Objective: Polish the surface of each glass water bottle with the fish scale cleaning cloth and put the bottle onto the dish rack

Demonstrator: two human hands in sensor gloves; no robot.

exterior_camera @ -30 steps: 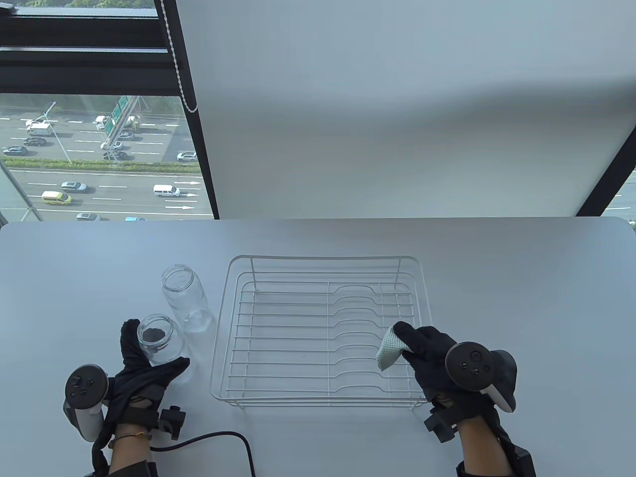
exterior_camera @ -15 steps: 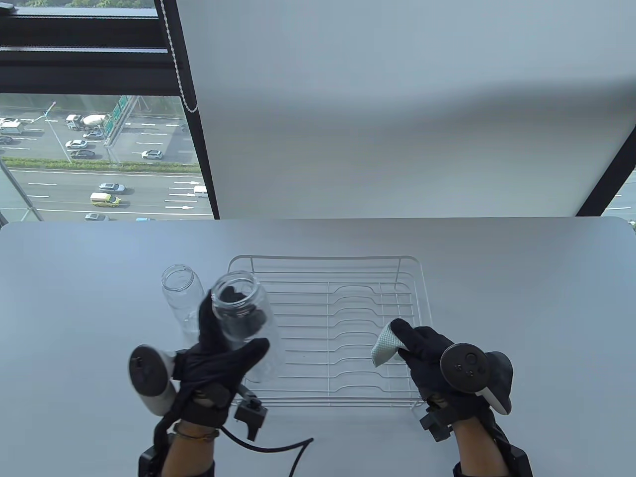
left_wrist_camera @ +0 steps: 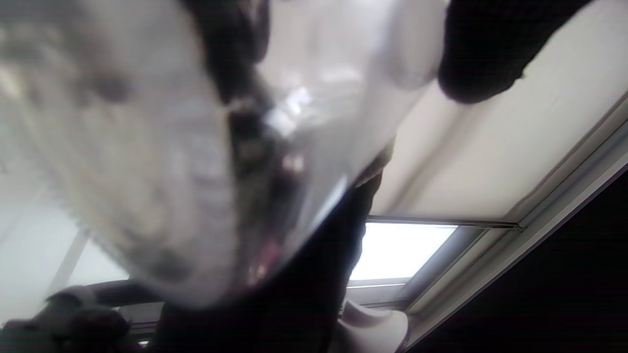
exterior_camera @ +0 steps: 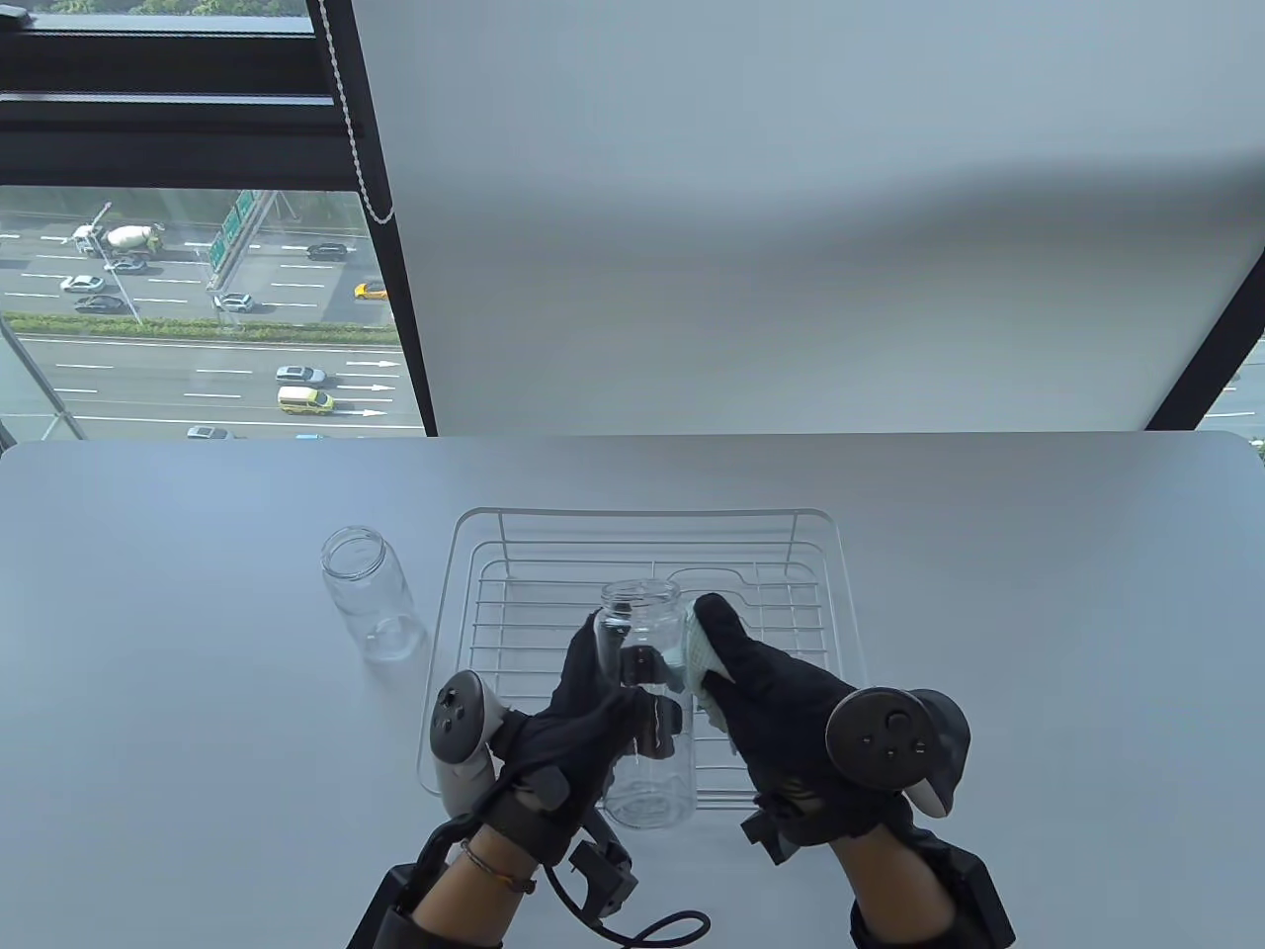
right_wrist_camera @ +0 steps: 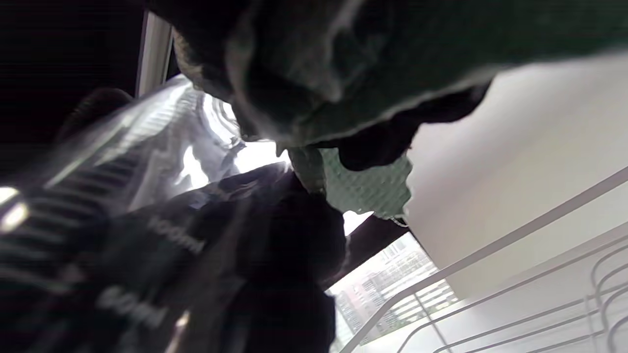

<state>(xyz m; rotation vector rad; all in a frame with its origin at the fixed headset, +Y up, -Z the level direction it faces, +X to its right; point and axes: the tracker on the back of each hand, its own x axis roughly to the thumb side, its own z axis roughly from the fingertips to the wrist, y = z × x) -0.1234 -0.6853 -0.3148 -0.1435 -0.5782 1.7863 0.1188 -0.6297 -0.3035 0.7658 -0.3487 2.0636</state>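
Above dish rack point(exterior_camera: 464, 593): my left hand point(exterior_camera: 573, 732) grips glass bottle point(exterior_camera: 647, 732) upright; my right hand point(exterior_camera: 781, 712) presses cleaning cloth point(exterior_camera: 698, 657) against its side. Second bottle point(exterior_camera: 368, 593) stands left of rack.

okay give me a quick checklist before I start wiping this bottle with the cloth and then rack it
1. Left hand grips the held bottle round its body: ok.
2. Cloth is in the right hand and lies against the bottle's right side: ok.
3. Held bottle is roughly upright, mouth up, above the dish rack: ok.
4. Rack wires carry nothing, so there is room to set it down: ok.
5. Second bottle stands on the table, apart from the rack and both hands: ok.
6. How clean the glass is: cannot tell, both wrist views are blurred.
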